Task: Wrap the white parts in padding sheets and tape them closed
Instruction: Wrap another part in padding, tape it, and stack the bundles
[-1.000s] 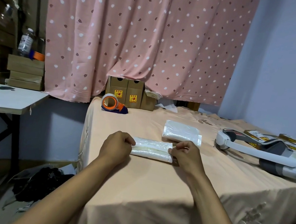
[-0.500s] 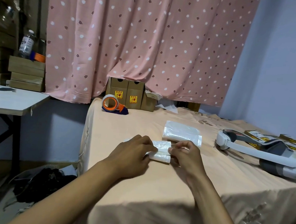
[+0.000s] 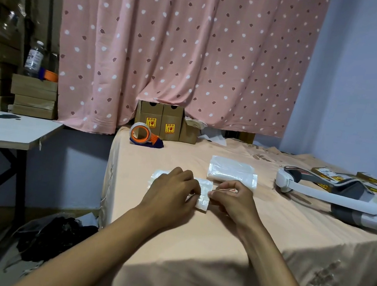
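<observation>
My hands: two, left hand [image 3: 171, 194], right hand [image 3: 234, 203]
Padded bundles: two, near bundle [image 3: 203, 194], far bundle [image 3: 231, 171]
Tape dispenser [image 3: 146, 136]: one
Headset [image 3: 319, 196]: one

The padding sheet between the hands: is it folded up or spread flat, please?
Folded: the padding sheet forms a narrow bundle, left hand holding it, right hand pinching its end.

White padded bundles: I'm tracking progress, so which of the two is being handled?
The nearer bundle, held by the left hand and right hand; the farther bundle lies untouched behind it.
</observation>
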